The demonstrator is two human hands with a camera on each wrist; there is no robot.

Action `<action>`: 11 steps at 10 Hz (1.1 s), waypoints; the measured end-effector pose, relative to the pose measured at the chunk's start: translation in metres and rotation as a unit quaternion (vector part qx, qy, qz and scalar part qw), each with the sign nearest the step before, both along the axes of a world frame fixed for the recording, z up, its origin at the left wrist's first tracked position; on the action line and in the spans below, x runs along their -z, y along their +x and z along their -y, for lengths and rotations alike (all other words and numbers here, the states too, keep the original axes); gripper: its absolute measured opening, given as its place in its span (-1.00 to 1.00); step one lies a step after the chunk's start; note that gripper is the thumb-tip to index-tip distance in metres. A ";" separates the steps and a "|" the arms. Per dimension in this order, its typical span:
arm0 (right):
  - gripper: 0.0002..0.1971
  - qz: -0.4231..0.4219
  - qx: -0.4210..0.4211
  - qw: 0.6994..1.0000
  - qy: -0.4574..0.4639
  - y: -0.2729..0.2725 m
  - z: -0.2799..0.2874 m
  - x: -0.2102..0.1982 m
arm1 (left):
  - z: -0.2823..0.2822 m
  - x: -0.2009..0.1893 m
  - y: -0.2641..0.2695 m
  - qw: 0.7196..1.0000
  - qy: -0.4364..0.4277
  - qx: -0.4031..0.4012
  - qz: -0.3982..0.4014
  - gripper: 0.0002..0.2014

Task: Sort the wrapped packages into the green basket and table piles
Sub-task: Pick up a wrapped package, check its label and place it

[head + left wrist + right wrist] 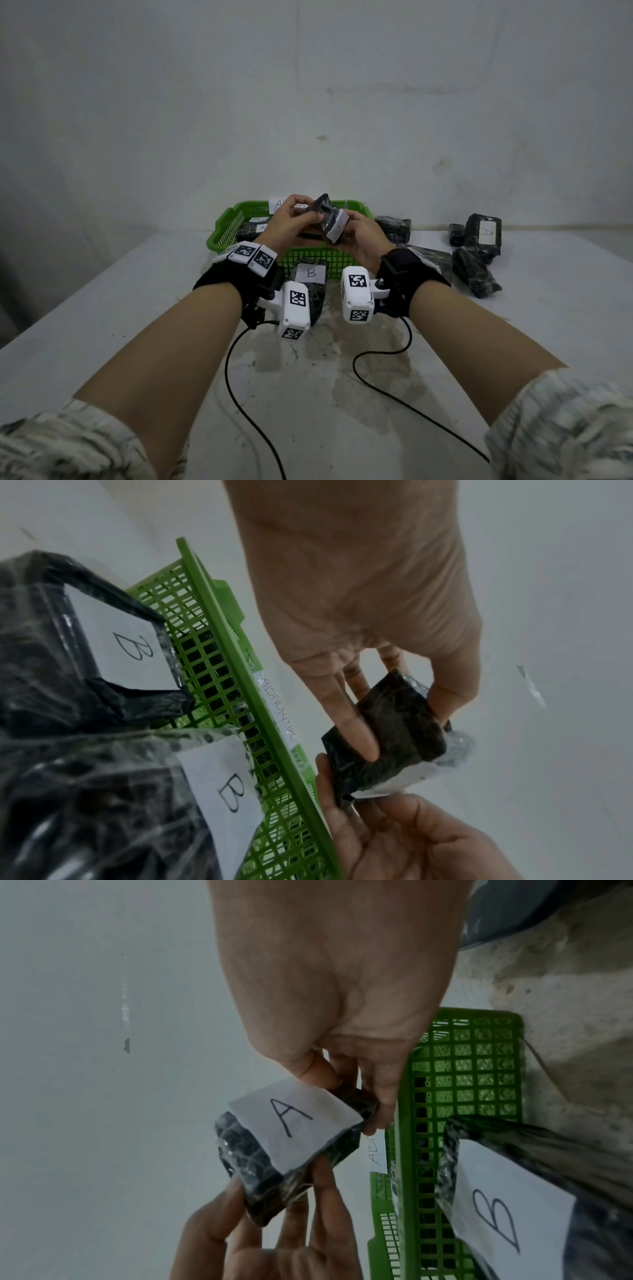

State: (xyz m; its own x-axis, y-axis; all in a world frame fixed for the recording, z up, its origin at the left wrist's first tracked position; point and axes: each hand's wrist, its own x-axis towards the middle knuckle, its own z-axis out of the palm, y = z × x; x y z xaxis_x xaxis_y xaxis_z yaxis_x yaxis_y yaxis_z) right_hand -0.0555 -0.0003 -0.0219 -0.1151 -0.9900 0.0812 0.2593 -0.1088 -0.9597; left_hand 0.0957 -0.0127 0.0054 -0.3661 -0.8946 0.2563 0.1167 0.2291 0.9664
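Both hands up over the green basket (308,263), centre of the head view, sharing one small black wrapped package (329,219). Left hand (291,219) pinching its upper end, thumb on one face and fingers (356,734) laid along the other. Right hand (363,240) cupping the lower end, fingertips curled round the edge by the white label. From the right wrist view, label reading "A" (294,1121), plain and facing the camera. Long axis tilted, running from upper left down to lower right in the head view, held clear above the basket's open top, touching nothing but fingers.

Key relation for the drop: basket straight below the package, with a slip on its far rim starting "A", so probably only a short lowering needed. Neither hand clearly nearer; the left sits a touch more over the basket's middle.

Count: one basket, at least two "A"-labelled packages already inside at upper left. Two "B" packages (137,647) on the counter (137,308) against the basket's near wall. Roughly five more black packages at right of frame, one showing "A" (484,233); exact number hard to tell.
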 end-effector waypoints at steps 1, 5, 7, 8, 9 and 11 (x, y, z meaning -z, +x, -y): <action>-0.59 -0.006 -0.002 1.000 0.005 0.003 0.004 0.002 | 0.001 0.001 0.002 1.000 -0.014 -0.025 0.013 -0.82; -0.62 -0.009 0.050 0.998 0.043 0.005 0.030 -0.010 | 0.041 0.014 0.033 0.962 -0.092 -0.168 0.196 -0.77; -0.88 -0.016 0.143 0.986 0.086 0.016 0.055 -0.011 | 0.062 0.034 0.068 0.837 -0.069 -0.384 0.384 -0.83; -0.62 -0.069 0.125 0.983 0.114 0.016 0.065 -0.012 | 0.068 0.044 0.077 0.801 -0.022 -0.421 0.424 -0.67; -0.53 -0.104 0.092 0.983 0.122 0.022 0.071 -0.013 | 0.076 0.052 0.080 0.793 0.000 -0.444 0.418 -0.55; -0.58 -0.307 0.048 0.935 0.173 0.029 0.106 -0.010 | 0.094 0.055 0.082 0.807 0.056 -0.412 0.420 -0.51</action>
State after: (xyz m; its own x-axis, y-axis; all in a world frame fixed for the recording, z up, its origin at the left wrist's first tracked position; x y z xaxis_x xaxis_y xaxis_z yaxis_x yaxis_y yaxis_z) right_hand -0.0270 -0.1065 -0.0115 -0.2425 -0.9566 -0.1614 -0.3469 0.2409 -0.9064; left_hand 0.1779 -0.1063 -0.0498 0.3623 -0.9233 0.1276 -0.7374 -0.2002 0.6451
